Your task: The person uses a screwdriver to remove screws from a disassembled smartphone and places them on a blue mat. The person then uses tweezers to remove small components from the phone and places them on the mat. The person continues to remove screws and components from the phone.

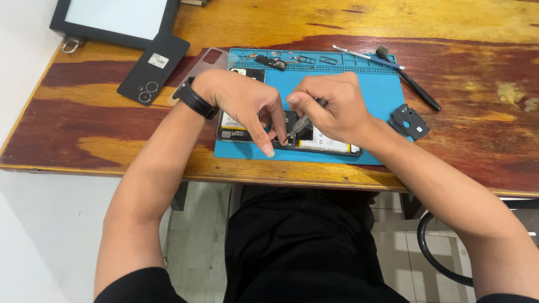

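Centre of frame: opened phone (314, 140) lies flat on a blue work mat (370, 106), near the mat's lower edge, its insides facing up. Left hand (244, 104) rests over the phone's left part, wrist wearing a black watch (193, 98); its fingers curl down, with the forefinger and thumb pressed onto the phone near its middle, holding it in place rather than gripping anything loose. Right hand (331, 104) hangs over the phone's middle, fingers pinched tight round a slim metal tool (300, 124) whose tip points down-left into the phone body, just beside the left fingertips. Along the mat's upper rim, small parts (275, 60) sit in the tray slots. Upper right: a brush (365, 56) and a black pen-like tool (418, 90) lie across the mat's corner. Right of the mat, a black plastic piece (410, 120) on the wooden table (477, 33). Upper left: a black back cover (154, 67) with camera rings, and a dark-framed panel (112, 17) beyond it.
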